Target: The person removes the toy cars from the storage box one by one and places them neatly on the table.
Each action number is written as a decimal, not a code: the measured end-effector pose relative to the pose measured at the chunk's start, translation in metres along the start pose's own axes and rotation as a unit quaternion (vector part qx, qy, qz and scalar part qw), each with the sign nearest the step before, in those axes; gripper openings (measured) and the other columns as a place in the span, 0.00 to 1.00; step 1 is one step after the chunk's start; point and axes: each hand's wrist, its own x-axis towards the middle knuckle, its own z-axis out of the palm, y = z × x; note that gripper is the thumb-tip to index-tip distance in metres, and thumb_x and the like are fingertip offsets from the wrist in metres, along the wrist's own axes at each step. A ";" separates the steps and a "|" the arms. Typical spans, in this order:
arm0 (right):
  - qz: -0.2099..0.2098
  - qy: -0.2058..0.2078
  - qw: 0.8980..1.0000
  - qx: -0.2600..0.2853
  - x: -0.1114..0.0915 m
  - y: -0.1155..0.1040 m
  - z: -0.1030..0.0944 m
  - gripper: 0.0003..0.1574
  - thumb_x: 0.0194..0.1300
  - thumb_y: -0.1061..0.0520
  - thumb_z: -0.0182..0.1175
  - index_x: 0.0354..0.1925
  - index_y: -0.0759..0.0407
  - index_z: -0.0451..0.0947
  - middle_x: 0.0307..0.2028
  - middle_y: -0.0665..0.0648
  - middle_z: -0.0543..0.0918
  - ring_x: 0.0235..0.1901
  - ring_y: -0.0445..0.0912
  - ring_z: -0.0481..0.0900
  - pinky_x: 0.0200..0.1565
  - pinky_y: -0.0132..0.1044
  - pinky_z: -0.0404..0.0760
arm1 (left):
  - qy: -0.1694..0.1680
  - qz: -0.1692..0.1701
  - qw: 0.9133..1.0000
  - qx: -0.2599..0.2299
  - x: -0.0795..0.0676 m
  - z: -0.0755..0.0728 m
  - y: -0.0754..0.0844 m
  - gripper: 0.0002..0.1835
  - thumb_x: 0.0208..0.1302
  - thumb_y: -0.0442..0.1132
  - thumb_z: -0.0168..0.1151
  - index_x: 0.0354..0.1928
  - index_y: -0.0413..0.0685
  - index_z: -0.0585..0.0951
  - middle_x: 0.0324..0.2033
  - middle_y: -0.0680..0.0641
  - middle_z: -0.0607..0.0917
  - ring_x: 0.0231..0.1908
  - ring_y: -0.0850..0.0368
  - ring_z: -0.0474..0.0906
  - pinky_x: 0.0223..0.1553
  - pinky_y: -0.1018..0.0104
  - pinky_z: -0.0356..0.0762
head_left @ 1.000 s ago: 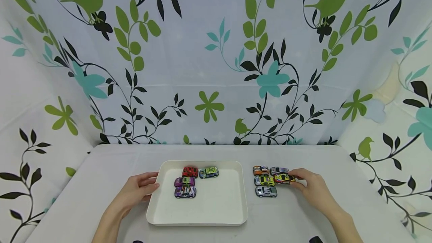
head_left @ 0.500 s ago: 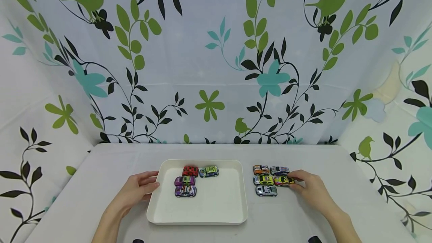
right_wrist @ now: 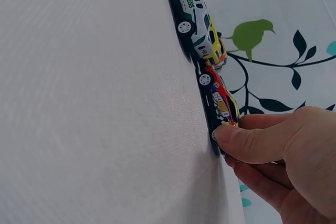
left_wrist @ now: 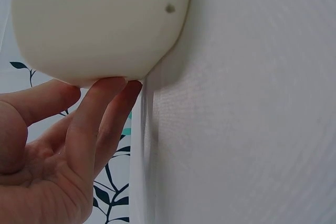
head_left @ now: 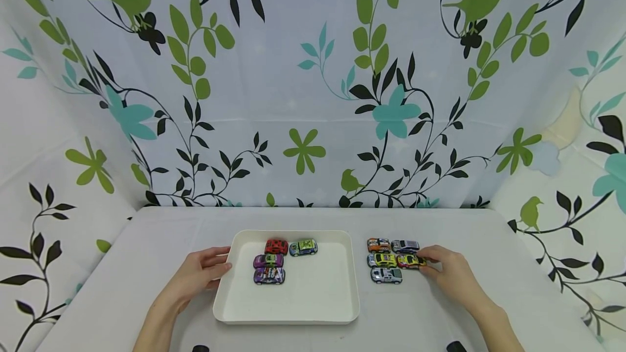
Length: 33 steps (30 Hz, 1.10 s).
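Note:
In the head view a white tray [head_left: 313,303] carries a red toy car [head_left: 276,247], a green-and-blue one [head_left: 303,247] and two purple toy cars [head_left: 269,275]. My left hand [head_left: 193,275] holds the tray's left side, thumb at the rim and fingers against the outer wall [left_wrist: 105,35]. To the right of the tray, my right hand [head_left: 455,273] pinches the rear of a red-and-yellow toy car [right_wrist: 223,98] between thumb and fingers. Touching or close about it stand a yellow car [head_left: 381,260], an orange car [head_left: 379,244] and two silver cars [head_left: 386,275].
The white-covered table [head_left: 415,319] ends at a patterned cloth backdrop [head_left: 303,96], and similar cloth hangs on both sides. Two small black objects [head_left: 456,346] show at the bottom edge of the head view.
The red-and-yellow car and my right hand have shifted very slightly down and left in the head view, alongside the yellow car. My left hand and the tray have stayed put.

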 end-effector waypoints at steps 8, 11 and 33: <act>0.006 0.002 1.000 -0.005 -0.001 -0.002 -0.001 0.17 0.53 0.68 0.72 0.44 0.59 0.86 0.45 0.58 0.87 0.41 0.53 0.85 0.45 0.53 0.84 | 0.000 -0.001 1.000 0.001 0.000 0.000 0.000 0.28 0.71 0.34 0.60 0.69 0.31 0.67 0.61 0.28 0.77 0.50 0.44 0.85 0.46 0.51 0.86; 0.004 0.005 1.000 -0.002 -0.001 -0.003 -0.002 0.17 0.53 0.69 0.72 0.43 0.60 0.86 0.45 0.58 0.87 0.41 0.53 0.85 0.45 0.53 0.84 | 0.000 0.000 1.000 0.000 0.000 0.000 -0.001 0.28 0.71 0.34 0.60 0.69 0.30 0.67 0.61 0.28 0.77 0.50 0.44 0.85 0.46 0.52 0.86; -0.008 0.019 1.000 -0.008 -0.001 -0.002 -0.004 0.18 0.50 0.69 0.73 0.42 0.58 0.86 0.42 0.55 0.88 0.39 0.51 0.85 0.43 0.51 0.85 | -0.004 0.006 1.000 -0.007 -0.002 -0.001 0.003 0.28 0.70 0.34 0.60 0.68 0.29 0.67 0.60 0.27 0.77 0.49 0.45 0.85 0.46 0.51 0.86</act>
